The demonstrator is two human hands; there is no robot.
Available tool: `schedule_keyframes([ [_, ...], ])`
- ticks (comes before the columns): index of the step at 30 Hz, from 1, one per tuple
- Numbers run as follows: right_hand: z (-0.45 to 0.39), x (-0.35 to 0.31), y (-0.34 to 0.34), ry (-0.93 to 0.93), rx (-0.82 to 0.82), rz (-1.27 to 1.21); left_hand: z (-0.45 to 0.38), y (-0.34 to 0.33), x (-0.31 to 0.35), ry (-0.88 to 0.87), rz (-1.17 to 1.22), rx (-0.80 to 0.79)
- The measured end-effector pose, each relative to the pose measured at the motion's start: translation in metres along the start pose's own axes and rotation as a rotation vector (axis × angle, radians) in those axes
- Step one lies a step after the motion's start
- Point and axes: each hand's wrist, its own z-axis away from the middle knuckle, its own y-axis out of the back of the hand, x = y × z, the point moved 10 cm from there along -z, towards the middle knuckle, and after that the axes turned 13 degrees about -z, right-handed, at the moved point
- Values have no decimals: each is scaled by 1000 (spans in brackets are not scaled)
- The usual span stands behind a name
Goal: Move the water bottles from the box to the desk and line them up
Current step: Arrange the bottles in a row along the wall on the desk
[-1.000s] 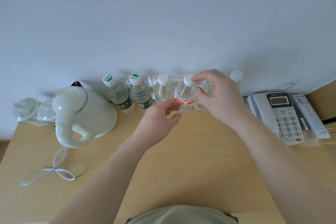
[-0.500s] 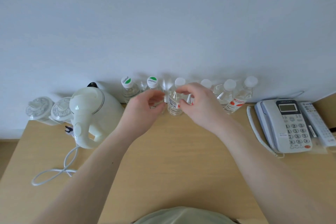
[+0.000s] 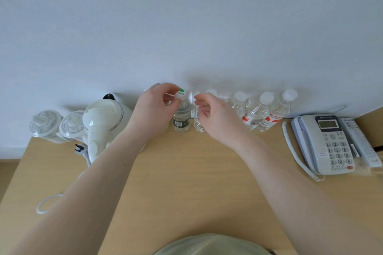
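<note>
As the row nears completion along the desk's [image 3: 186, 172] far edge, adjusting the green-capped bottle [image 3: 182, 114].

Left hand [image 3: 154, 107], moved leftward from the middle bottles a moment ago, now pinching that bottle's cap; right hand [image 3: 215, 116] loosely curled beside a clear bottle [image 3: 198, 122], grip impossible to tell. Three more bottles [image 3: 259, 114] upright to the right, near the telephone [image 3: 325, 143]; only straightening seemingly left.

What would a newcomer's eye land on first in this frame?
Probably the two hands meeting at the row of water bottles along the wall: the left hand pinches the cap of the green-label bottle, while the right hand hovers curled beside a clear bottle. Next, the white kettle at left and the desk phone at right.
</note>
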Motion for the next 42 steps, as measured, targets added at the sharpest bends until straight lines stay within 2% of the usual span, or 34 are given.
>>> schedule_keyframes([
  [5,-1,1,-3,-16,-1,-7,-14,-12,14,-112,-209,-74],
  [10,-1,2,-3,-50,-23,-73,-25,-33,20,-147,-411,-183],
  [18,-5,6,3,-81,-21,-80,-32,-31,21,-151,-430,-142],
  [27,-9,2,-3,-87,-64,-28,-37,-32,15,-145,-438,-190],
  [36,-12,-7,1,-59,-62,18,-38,-32,17,-211,-453,-283],
  [42,-13,-6,4,-74,-49,4,-41,-30,14,-186,-532,-257],
])
